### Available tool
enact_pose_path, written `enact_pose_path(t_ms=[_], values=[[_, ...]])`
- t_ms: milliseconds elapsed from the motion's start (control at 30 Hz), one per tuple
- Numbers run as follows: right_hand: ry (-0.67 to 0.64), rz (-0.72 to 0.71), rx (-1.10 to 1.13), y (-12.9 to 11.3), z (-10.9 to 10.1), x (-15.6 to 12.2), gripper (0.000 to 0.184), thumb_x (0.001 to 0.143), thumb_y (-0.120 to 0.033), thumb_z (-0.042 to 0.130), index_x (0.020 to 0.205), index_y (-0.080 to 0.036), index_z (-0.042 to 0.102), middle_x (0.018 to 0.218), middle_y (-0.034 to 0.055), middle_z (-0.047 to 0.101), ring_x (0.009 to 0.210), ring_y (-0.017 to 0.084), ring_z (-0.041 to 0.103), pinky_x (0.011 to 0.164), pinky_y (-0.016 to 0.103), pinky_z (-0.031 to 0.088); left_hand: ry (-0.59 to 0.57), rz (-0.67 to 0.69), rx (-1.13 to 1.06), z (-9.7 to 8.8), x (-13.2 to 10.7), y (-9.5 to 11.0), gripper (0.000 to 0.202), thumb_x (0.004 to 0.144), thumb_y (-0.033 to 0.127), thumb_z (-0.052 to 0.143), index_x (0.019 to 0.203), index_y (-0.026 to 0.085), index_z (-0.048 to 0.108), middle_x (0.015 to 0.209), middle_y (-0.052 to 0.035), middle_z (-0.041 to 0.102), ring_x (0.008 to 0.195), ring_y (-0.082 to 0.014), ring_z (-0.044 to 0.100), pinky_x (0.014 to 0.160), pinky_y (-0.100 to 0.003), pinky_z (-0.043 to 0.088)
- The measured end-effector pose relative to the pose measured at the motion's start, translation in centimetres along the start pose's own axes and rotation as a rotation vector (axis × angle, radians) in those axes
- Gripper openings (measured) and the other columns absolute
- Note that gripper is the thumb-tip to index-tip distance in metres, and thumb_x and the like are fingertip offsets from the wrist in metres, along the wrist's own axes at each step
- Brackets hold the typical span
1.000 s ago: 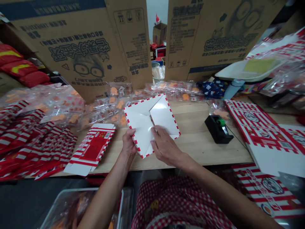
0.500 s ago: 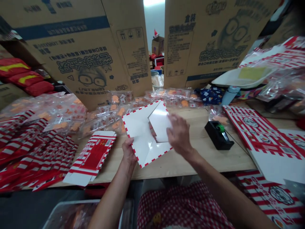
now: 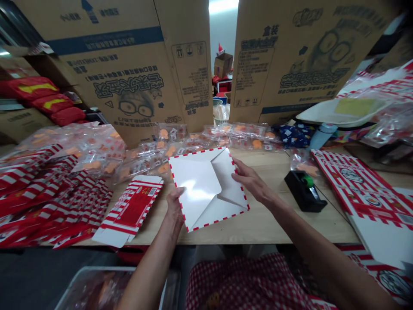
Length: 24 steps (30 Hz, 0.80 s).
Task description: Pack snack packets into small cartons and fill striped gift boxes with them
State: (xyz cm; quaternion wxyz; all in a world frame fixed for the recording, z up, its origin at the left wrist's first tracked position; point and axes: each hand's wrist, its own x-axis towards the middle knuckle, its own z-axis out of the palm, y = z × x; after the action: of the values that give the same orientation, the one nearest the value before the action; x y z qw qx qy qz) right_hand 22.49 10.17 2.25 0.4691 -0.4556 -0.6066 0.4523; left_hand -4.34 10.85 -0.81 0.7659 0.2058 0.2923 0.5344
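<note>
A white envelope [image 3: 196, 185] with a red dashed border is held tilted above the wooden table, its flap side facing me. My left hand [image 3: 175, 204] grips its left edge, thumb on the front. At the right edge, my right hand [image 3: 248, 178] holds the envelope with the thumb over the border. A rounded flap from the left lies across the middle, shining under the light. The flap area on the right is in shade, with a gap beside it.
Left of the envelope lies a red-and-white striped folded carton [image 3: 132, 209], beside a pile of striped packs [image 3: 48, 202]. Clear bags with orange pieces [image 3: 171, 148] line the back before cardboard boxes [image 3: 129, 64]. A black tape dispenser [image 3: 305, 191] and striped card sheets [image 3: 361, 185] stand right.
My right hand has moved from the raised right-hand flap to the envelope's right edge. That flap now lies lower, and the left one shows across the middle. My view has shifted slightly left.
</note>
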Motion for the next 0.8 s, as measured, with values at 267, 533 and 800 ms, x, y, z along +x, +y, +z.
enact_pose_path(t_ms=[267, 533, 800], values=[[0.333, -0.210, -0.591, -1.7, 1.2, -0.1, 0.065, 0.083, -0.013, 0.047, 0.148, -0.008, 0.049, 0.147, 0.0191, 0.056, 0.139, 0.034, 0.048, 0.119, 0.058, 0.034, 0.016, 0.018, 0.137, 1.2, -0.3, 0.2, 0.048, 0.052, 0.023, 0.066, 0.097, 0.012, 0.074, 0.082, -0.0083, 0.080, 0.072, -0.0320, 0.077, 0.064, -0.041, 0.065], [0.020, -0.087, -0.770, -2.6, 10.2, -2.7, 0.070, 0.101, -0.032, 0.039, 0.155, 0.012, 0.029, 0.163, 0.0315, 0.024, 0.155, 0.040, 0.020, 0.124, 0.058, 0.026, -0.007, 0.035, 0.159, 2.3, 0.0, -1.2, 0.051, 0.054, 0.030, 0.070, 0.103, 0.015, 0.074, 0.095, -0.0106, 0.081, 0.095, -0.0370, 0.077, 0.080, -0.046, 0.065], [0.045, -0.097, -0.775, -3.0, 11.3, -2.2, 0.060, 0.100, -0.026, 0.043, 0.151, 0.005, 0.040, 0.154, 0.0292, 0.041, 0.144, 0.037, 0.038, 0.118, 0.052, 0.037, 0.015, 0.133, 0.163, 2.8, -0.1, -1.5, 0.047, 0.053, 0.031, 0.071, 0.097, 0.016, 0.075, 0.098, -0.0096, 0.081, 0.108, -0.0384, 0.073, 0.090, -0.046, 0.063]])
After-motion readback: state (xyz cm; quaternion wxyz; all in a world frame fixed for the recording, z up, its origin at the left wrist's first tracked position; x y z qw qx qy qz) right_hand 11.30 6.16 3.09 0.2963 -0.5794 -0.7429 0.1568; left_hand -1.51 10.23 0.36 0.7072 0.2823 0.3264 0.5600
